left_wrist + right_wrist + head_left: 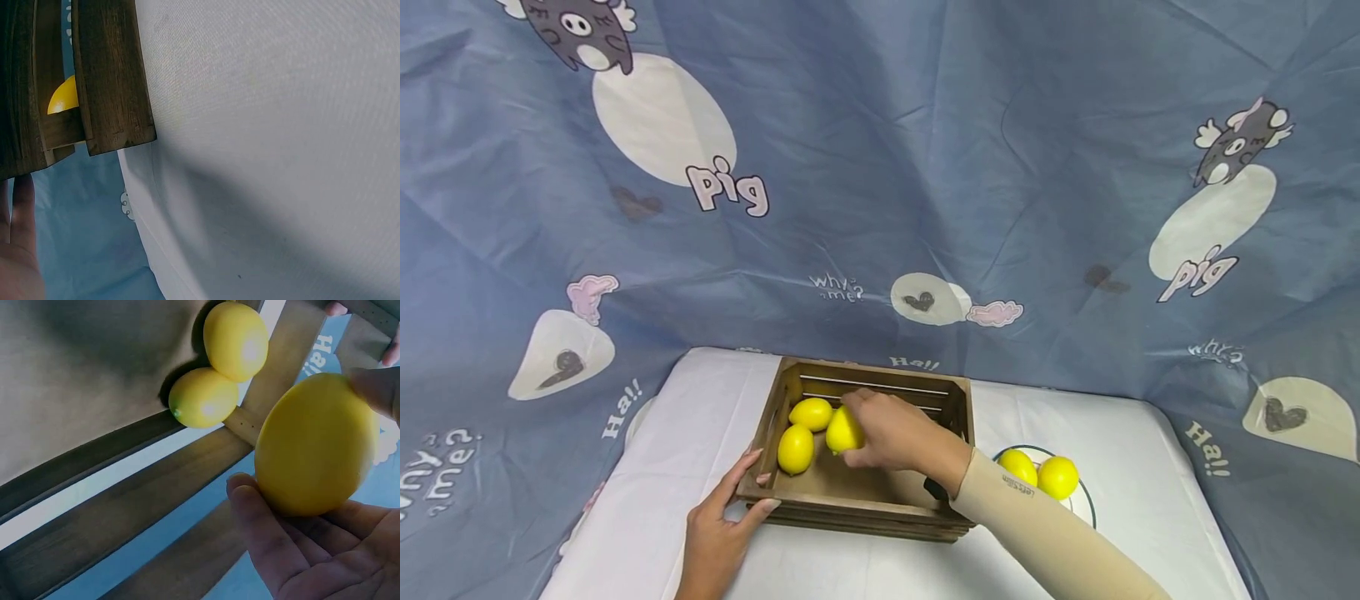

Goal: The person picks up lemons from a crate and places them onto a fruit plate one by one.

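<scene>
My right hand (887, 429) holds a yellow lemon (315, 447) between thumb and fingers, above the inside of a slatted wooden crate (865, 507). Two more lemons lie in the crate's left part: one lemon (811, 414) toward the back and another lemon (795, 450) in front of it, touching in the right wrist view. At the crate's front left corner, my left hand (724, 521) grips the rim, fingers over the left side and thumb at the front. The left wrist view shows only part of this hand's fingers (23, 212), against the crate's end.
Right of the crate, a white plate with a dark rim (1094, 518) bears two lemons (1058, 477), partly behind my right forearm. White cloth (827, 571) covers the table. A blue printed curtain (850, 208) hangs behind and at both sides.
</scene>
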`<state>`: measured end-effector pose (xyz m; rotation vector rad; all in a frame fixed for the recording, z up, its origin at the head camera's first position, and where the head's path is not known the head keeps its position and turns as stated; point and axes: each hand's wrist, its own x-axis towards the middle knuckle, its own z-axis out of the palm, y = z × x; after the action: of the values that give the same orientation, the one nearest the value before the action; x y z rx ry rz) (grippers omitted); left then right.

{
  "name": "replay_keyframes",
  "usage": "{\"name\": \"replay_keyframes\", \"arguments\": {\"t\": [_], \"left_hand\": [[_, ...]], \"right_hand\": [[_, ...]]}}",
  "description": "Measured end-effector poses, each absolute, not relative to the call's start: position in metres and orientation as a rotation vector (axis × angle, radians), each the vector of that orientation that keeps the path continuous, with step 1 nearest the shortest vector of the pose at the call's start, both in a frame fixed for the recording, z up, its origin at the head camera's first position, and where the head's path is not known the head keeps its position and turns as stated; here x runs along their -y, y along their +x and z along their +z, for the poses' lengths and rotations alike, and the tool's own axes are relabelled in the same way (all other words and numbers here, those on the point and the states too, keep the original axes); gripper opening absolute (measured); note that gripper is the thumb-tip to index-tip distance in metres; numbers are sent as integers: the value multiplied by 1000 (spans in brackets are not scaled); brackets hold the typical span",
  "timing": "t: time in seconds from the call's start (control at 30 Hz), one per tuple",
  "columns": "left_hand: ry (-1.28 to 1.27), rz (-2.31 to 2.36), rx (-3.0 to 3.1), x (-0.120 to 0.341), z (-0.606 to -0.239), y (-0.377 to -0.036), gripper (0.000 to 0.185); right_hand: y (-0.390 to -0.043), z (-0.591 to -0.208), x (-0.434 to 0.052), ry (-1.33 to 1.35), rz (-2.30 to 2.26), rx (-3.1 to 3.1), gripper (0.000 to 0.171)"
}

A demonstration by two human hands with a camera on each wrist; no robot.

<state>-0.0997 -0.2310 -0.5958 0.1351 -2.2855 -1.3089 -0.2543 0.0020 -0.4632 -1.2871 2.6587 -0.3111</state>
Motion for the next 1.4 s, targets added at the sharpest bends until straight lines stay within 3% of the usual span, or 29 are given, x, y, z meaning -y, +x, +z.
{"name": "replay_keyframes", "arguments": {"t": [0.2, 1.4], "left_hand": [[138, -1294, 2292, 231, -596, -100, 78], [186, -1279, 2308, 229, -596, -99, 78]], "right_hand": [[-250, -460, -13, -1301, -355, -2653, 68], [-235, -438, -33, -1353, -513, -2734, 70]]}}
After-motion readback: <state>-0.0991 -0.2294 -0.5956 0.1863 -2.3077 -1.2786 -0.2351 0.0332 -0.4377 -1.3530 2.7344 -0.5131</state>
